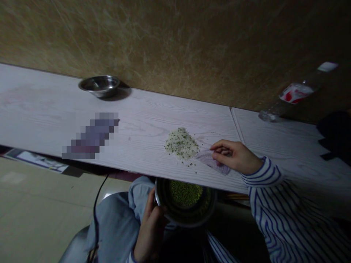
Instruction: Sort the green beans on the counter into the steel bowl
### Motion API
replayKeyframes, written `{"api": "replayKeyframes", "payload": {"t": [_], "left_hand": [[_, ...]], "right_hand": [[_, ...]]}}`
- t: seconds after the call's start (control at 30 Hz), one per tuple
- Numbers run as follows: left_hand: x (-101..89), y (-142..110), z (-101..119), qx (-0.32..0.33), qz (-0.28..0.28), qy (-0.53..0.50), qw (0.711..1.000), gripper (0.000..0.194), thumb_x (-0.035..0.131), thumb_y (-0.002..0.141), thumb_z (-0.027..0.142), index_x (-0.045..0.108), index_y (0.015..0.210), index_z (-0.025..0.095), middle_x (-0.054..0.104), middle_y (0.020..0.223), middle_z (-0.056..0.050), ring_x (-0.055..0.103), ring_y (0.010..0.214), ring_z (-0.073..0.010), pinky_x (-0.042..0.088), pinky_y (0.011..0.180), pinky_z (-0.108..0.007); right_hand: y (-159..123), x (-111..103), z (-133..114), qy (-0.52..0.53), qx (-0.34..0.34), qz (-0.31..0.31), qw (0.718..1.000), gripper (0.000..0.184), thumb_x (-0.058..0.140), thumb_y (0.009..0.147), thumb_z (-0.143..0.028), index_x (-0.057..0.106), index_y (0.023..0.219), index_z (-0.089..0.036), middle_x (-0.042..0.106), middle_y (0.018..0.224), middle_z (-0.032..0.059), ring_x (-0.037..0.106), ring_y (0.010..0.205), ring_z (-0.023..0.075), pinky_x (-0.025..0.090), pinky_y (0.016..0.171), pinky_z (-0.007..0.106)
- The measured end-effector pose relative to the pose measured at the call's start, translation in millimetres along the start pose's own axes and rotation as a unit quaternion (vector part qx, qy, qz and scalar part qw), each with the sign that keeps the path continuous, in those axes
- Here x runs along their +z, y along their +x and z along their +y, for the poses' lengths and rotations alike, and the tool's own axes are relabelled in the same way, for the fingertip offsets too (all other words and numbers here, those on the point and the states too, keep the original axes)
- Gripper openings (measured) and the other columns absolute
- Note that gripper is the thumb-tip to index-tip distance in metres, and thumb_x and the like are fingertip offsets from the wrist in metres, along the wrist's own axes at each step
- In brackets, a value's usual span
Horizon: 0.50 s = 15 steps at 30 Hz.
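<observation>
My left hand (151,224) grips the left rim of a metal bowl (192,221), held just below the table's front edge over my lap. Green mung beans (186,193) cover the bowl's bottom. Above the tabletop, the fingers of my right hand (237,156) pinch a clear, purplish protractor (205,158). Its left end reaches the right edge of a pile of white rice mixed with green beans (181,143). A few loose beans lie in front of the pile and to its right.
On the long pale wooden table (148,117), a second metal bowl (100,86) stands near the wall. A pixelated flat object (90,137) lies left of the pile. At the back right are a plastic bottle (296,93) and a dark object (336,137). A black cable (95,208) hangs at left.
</observation>
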<state>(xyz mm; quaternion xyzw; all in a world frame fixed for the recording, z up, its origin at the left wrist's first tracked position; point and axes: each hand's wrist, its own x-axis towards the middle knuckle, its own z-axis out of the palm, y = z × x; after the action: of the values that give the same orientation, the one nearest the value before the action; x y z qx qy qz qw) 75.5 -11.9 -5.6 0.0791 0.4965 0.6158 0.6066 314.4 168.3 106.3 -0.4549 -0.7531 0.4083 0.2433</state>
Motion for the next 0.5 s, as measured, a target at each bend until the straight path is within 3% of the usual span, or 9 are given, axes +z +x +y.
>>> {"api": "replayKeyframes", "payload": {"t": [0.13, 0.37, 0.5], "left_hand": [[0.5, -1.2, 1.9, -0.006, -0.028, -0.027, 0.999, 0.065, 0.073, 0.071, 0.022, 0.068, 0.136, 0.029, 0.069, 0.133, -0.007, 0.055, 0.134, -0.0349, 0.053, 0.103, -0.043], [0.0, -3.1, 1.8, -0.022, -0.025, -0.019, 0.999, 0.071, 0.073, 0.071, 0.024, 0.063, 0.141, 0.031, 0.069, 0.133, -0.006, 0.063, 0.121, -0.0347, 0.057, 0.092, -0.044], [0.4, -2.9, 2.4, -0.019, -0.034, -0.024, 0.999, 0.072, 0.072, 0.073, 0.022, 0.061, 0.143, 0.031, 0.068, 0.137, -0.006, 0.061, 0.124, -0.0347, 0.057, 0.091, -0.042]], "right_hand": [[7.0, 5.6, -3.7, -0.027, -0.013, -0.028, 0.999, 0.019, 0.071, 0.083, -0.034, 0.072, 0.095, -0.019, 0.068, 0.066, 0.0010, 0.068, 0.056, 0.0146, 0.055, 0.053, 0.025], [11.5, 10.6, -11.6, -0.050, -0.038, -0.059, 0.996, 0.021, 0.068, 0.085, -0.034, 0.074, 0.098, -0.018, 0.068, 0.067, 0.0009, 0.065, 0.056, 0.0138, 0.050, 0.051, 0.026], [11.6, 13.8, -15.5, -0.054, -0.049, -0.078, 0.994, 0.021, 0.067, 0.086, -0.032, 0.075, 0.099, -0.017, 0.067, 0.065, 0.0005, 0.064, 0.056, 0.0137, 0.048, 0.052, 0.026]]}}
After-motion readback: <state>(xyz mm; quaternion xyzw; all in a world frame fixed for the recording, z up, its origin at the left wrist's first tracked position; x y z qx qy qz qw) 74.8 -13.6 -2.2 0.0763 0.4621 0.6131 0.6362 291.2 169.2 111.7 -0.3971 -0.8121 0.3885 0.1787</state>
